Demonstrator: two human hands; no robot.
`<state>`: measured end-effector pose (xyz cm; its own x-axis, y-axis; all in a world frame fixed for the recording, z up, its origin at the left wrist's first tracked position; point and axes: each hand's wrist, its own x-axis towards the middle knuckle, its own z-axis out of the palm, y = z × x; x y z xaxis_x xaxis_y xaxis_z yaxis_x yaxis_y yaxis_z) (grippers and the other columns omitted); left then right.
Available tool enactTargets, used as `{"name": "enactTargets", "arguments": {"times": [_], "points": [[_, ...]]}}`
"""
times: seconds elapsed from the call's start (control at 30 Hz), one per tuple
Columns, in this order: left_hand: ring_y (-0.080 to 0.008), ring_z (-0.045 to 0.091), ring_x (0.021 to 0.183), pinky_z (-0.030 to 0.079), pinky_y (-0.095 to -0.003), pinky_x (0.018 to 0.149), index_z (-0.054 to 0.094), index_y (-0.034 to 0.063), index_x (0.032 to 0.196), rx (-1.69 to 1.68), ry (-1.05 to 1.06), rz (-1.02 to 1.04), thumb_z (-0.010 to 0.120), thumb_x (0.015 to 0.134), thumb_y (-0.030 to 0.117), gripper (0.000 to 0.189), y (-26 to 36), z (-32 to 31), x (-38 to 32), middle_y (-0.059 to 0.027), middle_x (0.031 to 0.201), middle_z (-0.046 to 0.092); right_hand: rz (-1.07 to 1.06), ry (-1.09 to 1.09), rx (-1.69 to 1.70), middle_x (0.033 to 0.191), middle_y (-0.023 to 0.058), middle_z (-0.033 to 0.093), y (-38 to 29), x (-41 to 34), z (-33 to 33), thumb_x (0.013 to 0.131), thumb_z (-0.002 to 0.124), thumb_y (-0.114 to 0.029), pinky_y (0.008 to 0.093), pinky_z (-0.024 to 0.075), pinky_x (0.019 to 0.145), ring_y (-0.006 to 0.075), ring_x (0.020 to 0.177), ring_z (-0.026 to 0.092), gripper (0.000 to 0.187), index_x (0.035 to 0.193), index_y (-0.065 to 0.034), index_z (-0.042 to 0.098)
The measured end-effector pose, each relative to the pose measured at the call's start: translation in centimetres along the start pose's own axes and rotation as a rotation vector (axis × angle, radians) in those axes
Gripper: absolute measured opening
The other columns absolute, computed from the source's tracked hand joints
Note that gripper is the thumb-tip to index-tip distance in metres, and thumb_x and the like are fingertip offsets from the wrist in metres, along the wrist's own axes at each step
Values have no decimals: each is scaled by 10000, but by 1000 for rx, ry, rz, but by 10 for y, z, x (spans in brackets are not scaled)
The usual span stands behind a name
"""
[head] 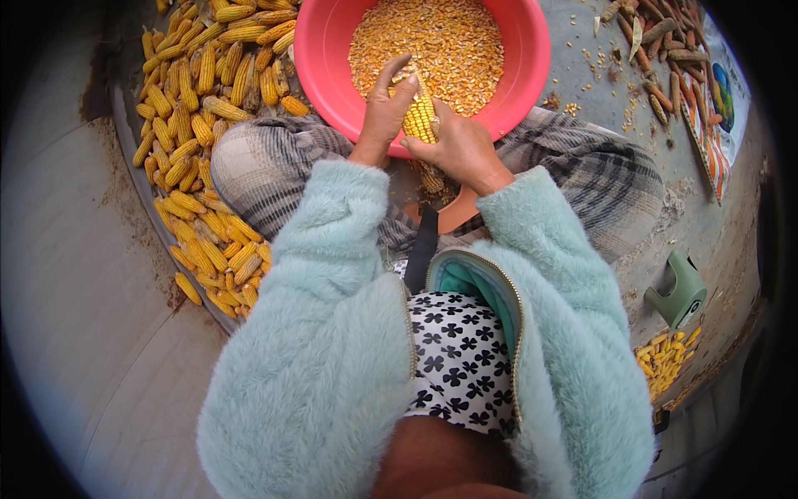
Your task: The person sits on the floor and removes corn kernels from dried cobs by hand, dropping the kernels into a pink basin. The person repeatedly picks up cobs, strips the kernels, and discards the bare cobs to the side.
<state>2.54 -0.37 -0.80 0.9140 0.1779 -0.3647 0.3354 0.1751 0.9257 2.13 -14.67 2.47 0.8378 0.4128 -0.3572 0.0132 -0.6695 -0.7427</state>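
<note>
Over the near side of a red plastic basin (321, 75), both hands are on one ear of yellow corn (420, 121). My right hand (466, 148) grips its lower end, thumb laid across the near tip. My left hand (383, 115) is around the upper left side, with thumb and forefinger at the far end and its other fingers partly hidden. Kernels still cover the near part of the ear, while its far part looks partly bare. Loose corn kernels (442, 37) fill the bottom of the basin, which sits between my plaid-covered knees (268, 150).
A large heap of corn ears (187, 125) lies to the left. Stripped cobs (658, 47) and a printed woven sack (729, 93) are at the upper right. A green plastic stool (679, 293) stands at the right, near a small yellow corn pile (666, 362).
</note>
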Motion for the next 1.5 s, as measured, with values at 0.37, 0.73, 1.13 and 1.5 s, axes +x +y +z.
{"name": "enactTargets", "arguments": {"times": [0.37,0.73,1.13,1.5], "points": [[-241,351,1276,278,-333,1060,370,77,1374,241,-178,91,608,871,214,573,0,-5,2,-131,1380,373,72,-58,234,729,213,626,9,1,-1,681,719,-468,419,492,632,350,705,639,597,893,69,564],[-55,556,745,476,-203,588,491,125,1241,68,-202,-48,531,928,251,340,10,-10,-1,2,945,524,99,-147,435,742,48,638,13,6,-7,785,705,-255,267,480,590,91,658,593,344,954,18,582],[-76,507,949,439,-232,829,549,99,1158,-131,-160,-135,553,927,234,267,2,-7,1,5,1042,528,60,-92,366,718,52,629,8,7,-4,773,711,-290,292,483,573,114,627,590,380,932,27,576],[-64,537,729,453,-181,615,517,111,1246,135,-150,38,576,867,200,395,-10,-12,6,-24,942,543,103,-80,316,721,174,639,5,5,-9,690,711,-421,399,495,629,307,693,647,521,864,53,583]]}}
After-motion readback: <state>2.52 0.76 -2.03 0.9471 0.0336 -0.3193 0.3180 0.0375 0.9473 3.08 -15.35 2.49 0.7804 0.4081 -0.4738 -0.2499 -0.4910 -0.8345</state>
